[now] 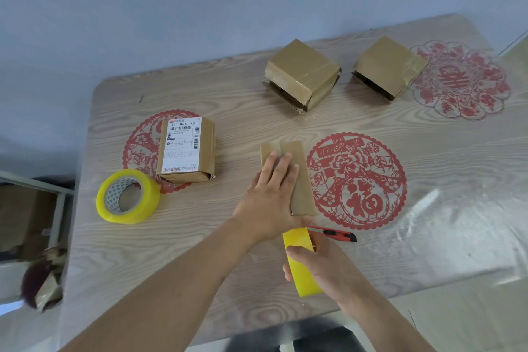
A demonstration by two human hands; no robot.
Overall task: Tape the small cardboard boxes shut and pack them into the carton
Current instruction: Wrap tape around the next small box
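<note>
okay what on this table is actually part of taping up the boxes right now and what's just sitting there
In use: left hand pressing flat on the small box; right hand gripping a yellow tape roll.

Lying about: spare tape roll, labelled box, two far boxes, red utility knife, paper-cut decorations.

Left hand (271, 197) flat, fingers straight, palm pressing down; right hand (320, 263) curled, grip closed; both forearms reaching forward

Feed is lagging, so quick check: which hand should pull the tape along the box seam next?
Right. The right hand already grips the tape roll at the box's near end, while the left hand presses its flaps flat.
</note>
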